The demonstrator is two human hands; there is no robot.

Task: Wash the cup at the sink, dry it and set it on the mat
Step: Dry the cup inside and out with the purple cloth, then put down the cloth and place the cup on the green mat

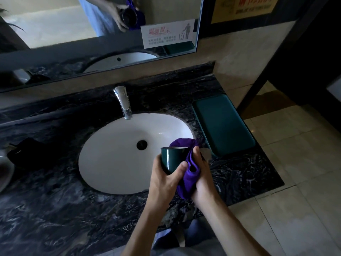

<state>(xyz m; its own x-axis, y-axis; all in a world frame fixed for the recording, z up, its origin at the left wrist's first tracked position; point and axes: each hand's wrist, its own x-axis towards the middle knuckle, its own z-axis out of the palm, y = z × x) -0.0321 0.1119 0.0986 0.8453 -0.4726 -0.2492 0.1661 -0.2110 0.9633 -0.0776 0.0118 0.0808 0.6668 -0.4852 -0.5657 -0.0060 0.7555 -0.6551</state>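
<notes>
Black marble counter (55,209) surrounds white sink (114,163), green mat (224,124) alongside.

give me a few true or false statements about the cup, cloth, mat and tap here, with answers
1. The left hand grips the dark green cup. True.
2. The cup stands on the dark green rectangular mat. False: it is held over the white oval sink's edge.
3. The right hand holds a purple cloth against the cup. True.
4. Water runs from the chrome tap. False: no stream shows.
5. The mat lies left of the sink. False: right.
</notes>
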